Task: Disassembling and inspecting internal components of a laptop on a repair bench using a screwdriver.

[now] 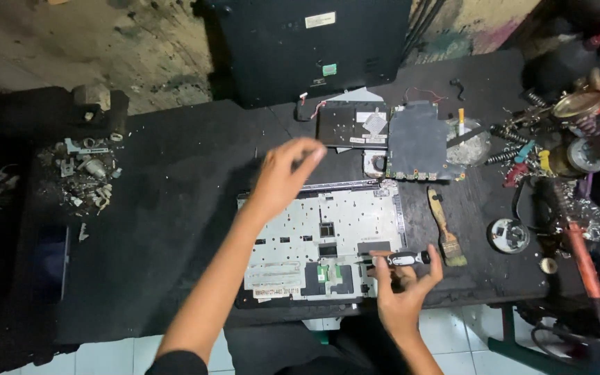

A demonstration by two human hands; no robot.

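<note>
An opened laptop base with a silvery metal inner plate lies on the dark workbench. My left hand hovers over its far left corner, fingers loosely curled, blurred, holding nothing I can make out. My right hand is at the base's near right corner and grips a short black-and-white screwdriver, held level with its tip pointing left. Beyond the base lie a dark circuit board and a black plate.
A paintbrush lies right of the base. A soldering iron, springs, tins and tools crowd the right end. A heap of screws and scraps sits at the left. A black panel leans at the back. White floor tiles show below.
</note>
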